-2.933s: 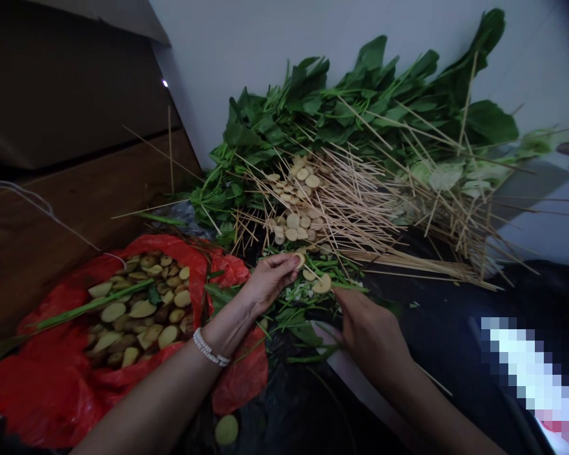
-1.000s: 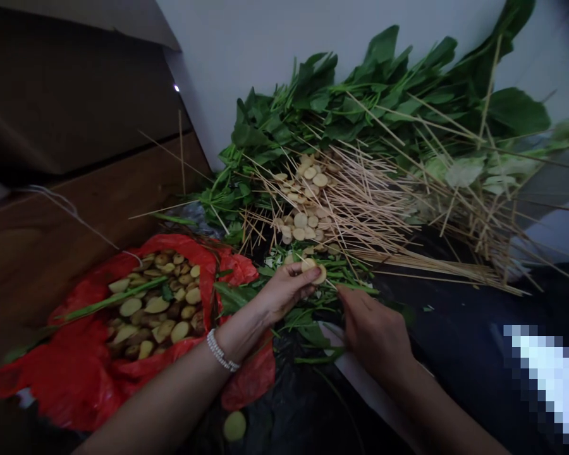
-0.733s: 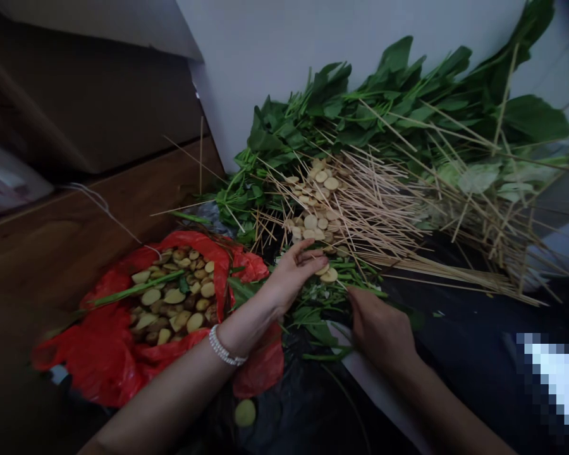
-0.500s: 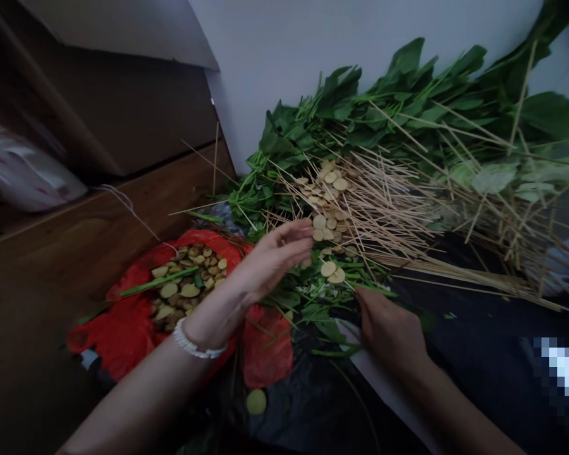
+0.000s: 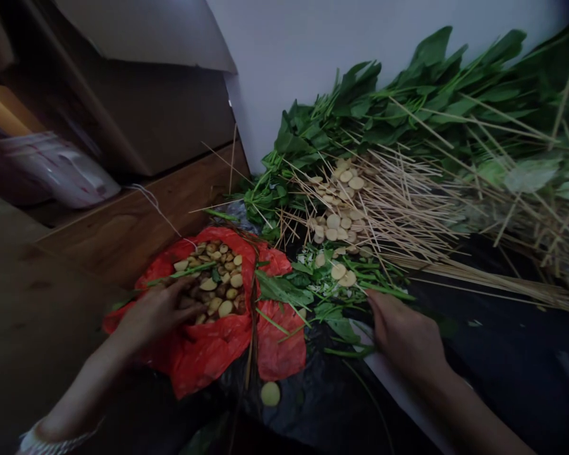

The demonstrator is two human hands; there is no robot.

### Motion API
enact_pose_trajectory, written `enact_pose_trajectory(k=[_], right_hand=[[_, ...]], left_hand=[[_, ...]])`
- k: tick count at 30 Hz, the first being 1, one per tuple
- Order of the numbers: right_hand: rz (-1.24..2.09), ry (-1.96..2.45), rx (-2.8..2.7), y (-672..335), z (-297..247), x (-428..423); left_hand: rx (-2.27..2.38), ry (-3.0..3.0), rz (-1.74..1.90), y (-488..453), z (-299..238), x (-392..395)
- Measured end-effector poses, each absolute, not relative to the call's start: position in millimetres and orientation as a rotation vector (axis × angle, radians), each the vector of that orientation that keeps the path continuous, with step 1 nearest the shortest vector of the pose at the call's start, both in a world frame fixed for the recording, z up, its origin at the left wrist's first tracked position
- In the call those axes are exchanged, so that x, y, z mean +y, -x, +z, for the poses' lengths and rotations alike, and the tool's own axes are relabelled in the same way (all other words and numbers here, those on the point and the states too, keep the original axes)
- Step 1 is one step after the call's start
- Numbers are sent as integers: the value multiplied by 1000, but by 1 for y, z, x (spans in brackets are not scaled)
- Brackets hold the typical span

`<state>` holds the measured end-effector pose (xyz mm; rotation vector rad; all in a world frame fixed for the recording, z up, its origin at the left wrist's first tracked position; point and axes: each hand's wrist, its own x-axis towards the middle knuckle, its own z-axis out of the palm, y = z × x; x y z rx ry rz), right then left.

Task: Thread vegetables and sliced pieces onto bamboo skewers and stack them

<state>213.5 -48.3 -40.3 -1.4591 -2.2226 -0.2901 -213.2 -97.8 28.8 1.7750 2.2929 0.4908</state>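
My left hand (image 5: 159, 316) reaches over the near left side of an open red plastic bag (image 5: 208, 347). Its curled fingers, somewhat apart, touch the potato slices (image 5: 225, 308) inside; no slice shows in its grasp. A pale bracelet circles that wrist. Pinched in my right hand (image 5: 405, 325) is a thin wooden skewer (image 5: 361, 289), most of its length hidden by the hand. Round potato slices (image 5: 347, 278) sit threaded on its far end, above cut green stems and leaves (image 5: 332, 311).
Loaded skewers (image 5: 403, 202) lie piled beyond the right hand, potato slices at their left ends. Leafy greens (image 5: 360, 114) line the white wall. Bare skewers (image 5: 474, 275) lie at right. One loose slice (image 5: 270, 394) rests on black plastic (image 5: 322, 404). A cardboard box (image 5: 171, 114) stands behind the bag.
My left hand has moved from beside the piled skewers, down and left, into the red bag. The right hand still holds its skewer. The view has shifted slightly left.
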Motion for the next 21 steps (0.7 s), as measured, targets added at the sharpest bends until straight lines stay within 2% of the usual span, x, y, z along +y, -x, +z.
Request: enact_pose_trajectory(k=[3, 6, 16, 19, 21], right_hand=[[-317, 1427, -2238, -216, -45, -46], [-316, 1424, -2251, -218, -47, -45], [-249, 1470, -2213, -211, -40, -49], [-257, 1467, -2215, -213, -40, -48], [-269, 1473, -2213, -214, -41, -48]], left_hand=[[2376, -2001, 143, 206, 16, -95], [2248, -2108, 89, 196, 11, -83], [1980, -1976, 689, 155, 17, -41], [1863, -1985, 698, 151, 31, -39], [1978, -2055, 643, 152, 40, -46]])
